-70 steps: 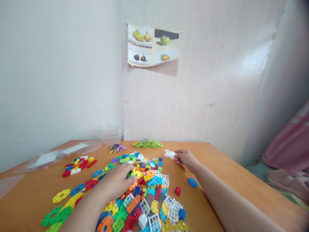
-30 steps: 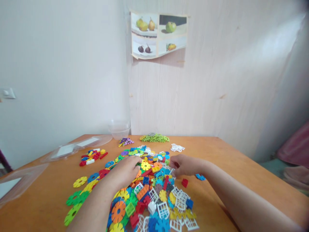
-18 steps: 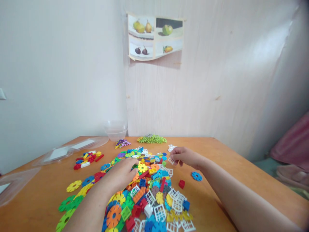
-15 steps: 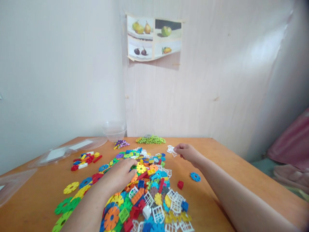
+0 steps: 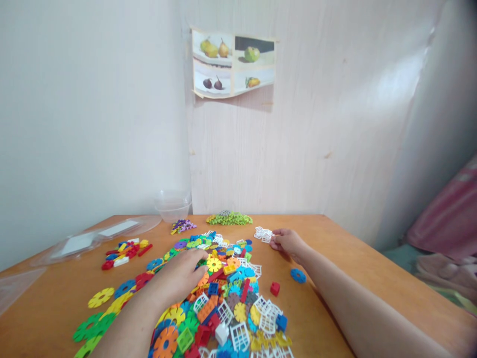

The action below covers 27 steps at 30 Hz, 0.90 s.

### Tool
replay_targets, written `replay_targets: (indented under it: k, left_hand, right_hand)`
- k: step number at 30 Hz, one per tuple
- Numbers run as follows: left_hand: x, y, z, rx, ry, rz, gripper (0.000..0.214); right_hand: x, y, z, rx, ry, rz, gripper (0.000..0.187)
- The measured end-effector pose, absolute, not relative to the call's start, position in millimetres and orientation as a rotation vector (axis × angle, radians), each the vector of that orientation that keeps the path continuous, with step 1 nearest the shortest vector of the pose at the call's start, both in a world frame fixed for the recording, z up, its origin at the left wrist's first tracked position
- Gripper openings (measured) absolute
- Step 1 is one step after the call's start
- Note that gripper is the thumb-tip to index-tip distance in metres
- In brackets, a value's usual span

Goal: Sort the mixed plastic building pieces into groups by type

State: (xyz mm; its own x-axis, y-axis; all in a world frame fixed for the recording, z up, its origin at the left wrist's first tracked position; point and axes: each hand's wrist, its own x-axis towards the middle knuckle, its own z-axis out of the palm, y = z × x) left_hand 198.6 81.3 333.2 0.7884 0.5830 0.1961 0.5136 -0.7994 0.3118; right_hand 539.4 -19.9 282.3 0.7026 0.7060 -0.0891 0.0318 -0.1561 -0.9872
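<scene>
My right hand is at the back right of the table, with fingertips slightly apart beside a small group of white lattice window pieces. Nothing shows gripped between those fingers. My left hand hovers over the large mixed pile, its thumb and fingers apart next to a yellow notched disc. Some of its fingertips are hidden behind the hand. The pile also holds orange bricks, a white brick, more lattice windows and a large orange disc.
A lime-green heap and a purple cluster lie at the back, near clear plastic tubs. Small bricks form a group at left, by clear lids. A blue disc and red brick lie right of the pile.
My right hand's fingers have loosened from a white lattice window, which now lies with the others. The left hand stays over the pile. The view has shifted slightly.
</scene>
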Motion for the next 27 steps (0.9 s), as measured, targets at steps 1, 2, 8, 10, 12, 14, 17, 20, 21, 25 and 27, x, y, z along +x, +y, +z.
replay_targets:
  k: [1,2,8,10,12,14,17,20,21,25,27]
  left_hand:
    - [199,81,334,2.737,0.855,0.414,0.033]
    - [199,80,334,2.738,0.856,0.409,0.033]
    - [199,78,337,2.727,0.853,0.404,0.033]
    - [198,79,337,2.715,0.846,0.420,0.033]
    - [198,80,335,2.710,0.832,0.432,0.033]
    - [198,81,335,2.707,0.824,0.431,0.033]
    - [199,80,338,2.701,0.830,0.420,0.032]
    - [203,75,341,2.698,0.837,0.454,0.035]
    - [204,72,341,2.694,0.840,0.479,0.036]
    - [213,60,341,2.677,0.754,0.551,0.047]
    - [217,53,340,2.695,0.654,0.522,0.053]
  right_hand:
    - [539,-20,283,-1.633,-0.609,0.661,0.036]
    - [539,-21,284,-1.630,-0.613,0.663,0.038]
    - [534,-24,287,-1.647,-0.710,0.680,0.039]
    - [531,-25,289,-1.670,-0.779,0.676,0.037]
    - [526,-28,293,-1.707,-0.869,0.672,0.031]
    - [519,-31,298,-1.746,-0.990,0.680,0.022]
    - [504,-35,307,-1.778,-1.212,0.728,0.012]
    - [489,-37,312,-1.790,-1.411,0.770,0.009]
    - [484,-37,313,-1.793,-1.461,0.775,0.008]
    - [470,-36,313,-1.782,-1.580,0.766,0.010]
    - [465,-36,311,-1.788,-1.631,0.766,0.025]
